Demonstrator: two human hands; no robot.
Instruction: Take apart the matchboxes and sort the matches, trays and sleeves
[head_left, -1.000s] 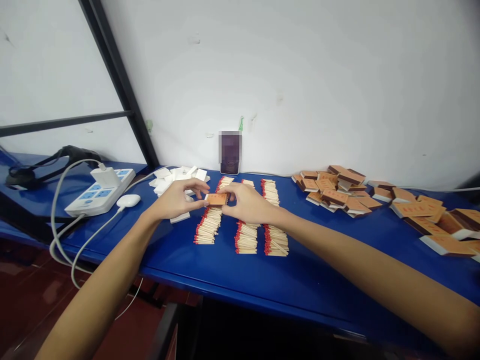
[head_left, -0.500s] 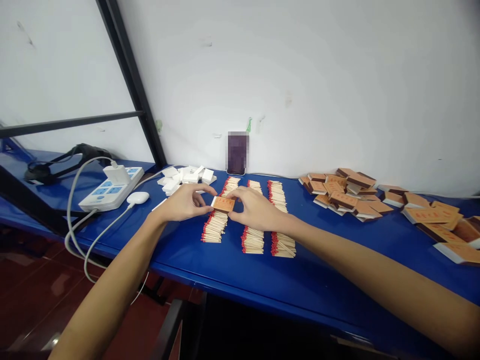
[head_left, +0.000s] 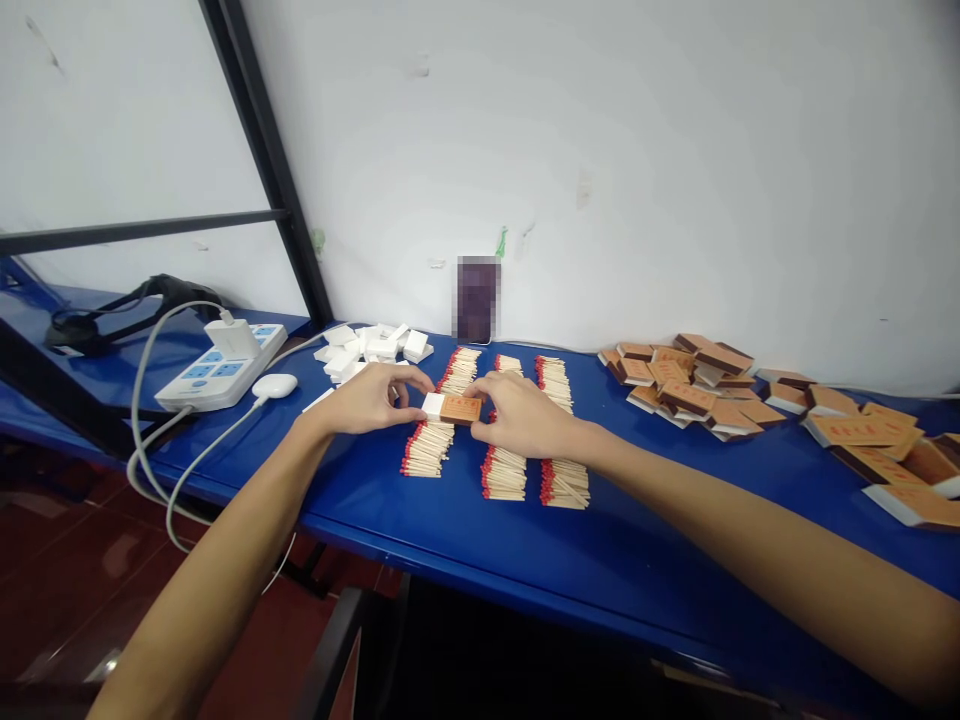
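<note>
The box (head_left: 451,409) hangs half-open between the hands, above the left row (head_left: 427,455) of matches. The left hand (head_left: 379,400) pinches its white tray (head_left: 433,406), the right hand (head_left: 521,415) its sleeve (head_left: 462,410) — contents can't be told. Left to deal with, seemingly: three loose match rows on the worktop (head_left: 615,550), heaped white pieces (head_left: 382,347), many sleeved boxes (head_left: 682,397) at right.

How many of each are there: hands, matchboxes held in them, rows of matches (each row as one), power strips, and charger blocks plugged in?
Hands: 2 (left hand, right hand)
Held matchbox: 1
Rows of matches: 3 (left row, middle row, right row)
Power strip: 1
Charger block: 1
Total: 8
</note>
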